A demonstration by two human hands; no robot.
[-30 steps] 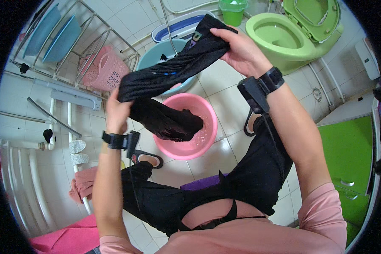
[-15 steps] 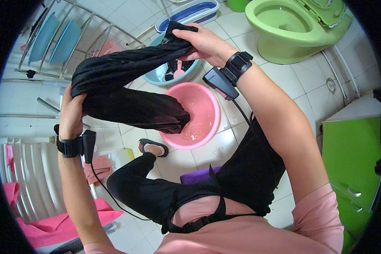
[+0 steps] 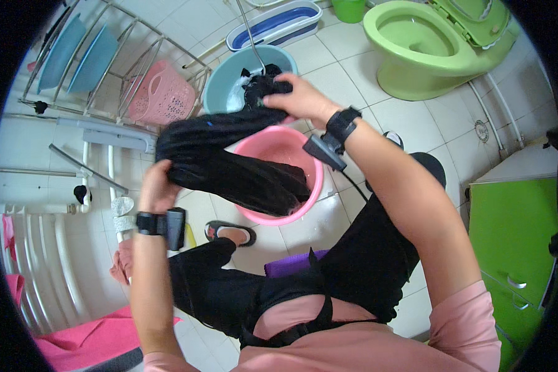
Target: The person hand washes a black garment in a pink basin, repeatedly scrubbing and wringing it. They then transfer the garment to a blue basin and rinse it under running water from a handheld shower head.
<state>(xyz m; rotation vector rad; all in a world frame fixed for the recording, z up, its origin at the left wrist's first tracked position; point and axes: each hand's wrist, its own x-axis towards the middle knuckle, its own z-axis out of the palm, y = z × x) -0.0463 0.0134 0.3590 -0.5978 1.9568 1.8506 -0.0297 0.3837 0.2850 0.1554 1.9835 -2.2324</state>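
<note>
A long black garment hangs folded between my two hands, over the pink basin. My left hand grips it at the bend on the left, fingers closed around the cloth. Farther off and to the right, my right hand clutches a bunched end of it. The garment's loose end droops into the pink basin, which holds some water. Just beyond stands a teal basin with dark cloth in it, partly behind the garment. Whether the bunched end touches that cloth I cannot tell.
A metal rack with blue basins and a pink basket stands far left. A blue-white folding tub lies at the back. The green toilet is far right, a green cabinet right. A purple stool sits beneath me.
My left hand has moved right and nearer with the garment, drawing its bend closer to my right hand. My right hand has lowered slightly. The garment's loose end has shifted right across the pink basin.
</note>
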